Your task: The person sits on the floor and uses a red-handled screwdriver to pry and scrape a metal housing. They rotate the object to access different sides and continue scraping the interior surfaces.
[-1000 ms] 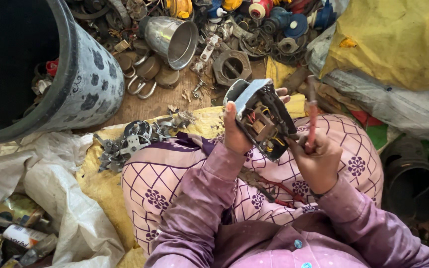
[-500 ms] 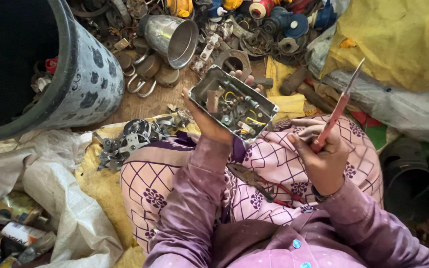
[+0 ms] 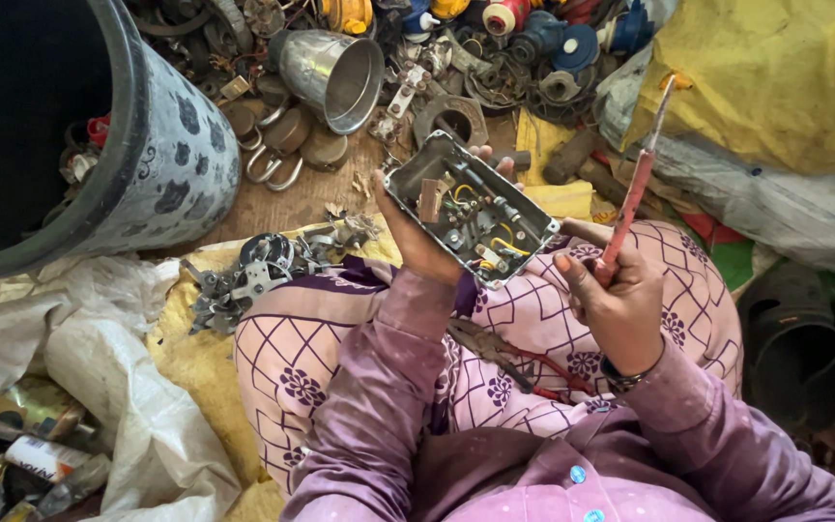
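Observation:
My left hand [image 3: 421,242] grips a grey metal electrical box [image 3: 471,210], held open side up over my lap. Inside it are yellow wires, screws and a small brown block. My right hand [image 3: 615,300] is closed on a red-handled screwdriver [image 3: 636,186]. The tool points up and away, to the right of the box and apart from it. A pair of pliers [image 3: 504,355] lies on my lap between my arms.
A large dark patterned bucket [image 3: 161,164] stands at the left. A shiny metal cup [image 3: 335,77] and a heap of scrap parts [image 3: 495,48] lie ahead. Loose metal pieces [image 3: 253,275] sit by my left knee. Yellow sacking [image 3: 775,77] lies to the right, white bags [image 3: 99,387] at lower left.
My left hand has tipped the box from on edge to lying open side up. My right hand has lifted the screwdriver out of the box and swung it up to the right.

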Demonstrator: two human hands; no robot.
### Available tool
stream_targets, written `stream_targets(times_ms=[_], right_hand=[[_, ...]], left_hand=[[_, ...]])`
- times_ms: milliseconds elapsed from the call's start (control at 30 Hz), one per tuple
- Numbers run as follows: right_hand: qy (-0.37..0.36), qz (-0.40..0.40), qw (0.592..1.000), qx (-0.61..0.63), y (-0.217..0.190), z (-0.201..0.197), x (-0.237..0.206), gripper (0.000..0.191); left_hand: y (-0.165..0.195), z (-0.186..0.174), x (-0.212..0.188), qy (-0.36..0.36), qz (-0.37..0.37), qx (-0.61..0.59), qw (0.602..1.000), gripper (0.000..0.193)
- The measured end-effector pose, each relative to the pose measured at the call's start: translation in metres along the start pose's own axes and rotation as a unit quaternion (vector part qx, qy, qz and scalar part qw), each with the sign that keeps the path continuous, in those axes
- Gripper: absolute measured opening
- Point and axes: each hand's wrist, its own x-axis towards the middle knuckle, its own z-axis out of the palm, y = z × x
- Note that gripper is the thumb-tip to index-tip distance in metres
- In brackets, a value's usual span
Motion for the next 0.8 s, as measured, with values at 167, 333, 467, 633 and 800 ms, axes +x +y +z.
stream_targets(times_ms=[167,333,467,633,800], right_hand=[[0.005,0.008,1.0,0.014,0.007,0.0,0.001,0.039],[0.004,-0.012,1.0,-0.018,0.013,-0.003,0.005,0.03],[0.0,0.007,1.0,0.031,0.017,-0.005,0.005,0.03],[0.017,-0.005,1.0,-0.01,0.015,-0.004,0.001,0.031],[-0.019,0.041,0.998,0.037,0.009,-0.007,-0.001,0.037]], left_hand=[[-0.004,-0.004,0.001,-0.023,-0.004,0.01,1.0,0.108],[-0.004,-0.002,0.004,0.008,-0.014,0.016,1.0,0.113],[-0.003,0.006,0.003,-0.012,-0.004,0.04,0.999,0.112],[-0.007,0.018,0.001,-0.01,-0.014,0.005,1.0,0.112],[-0.005,0.024,0.002,-0.057,0.012,0.003,0.998,0.111]])
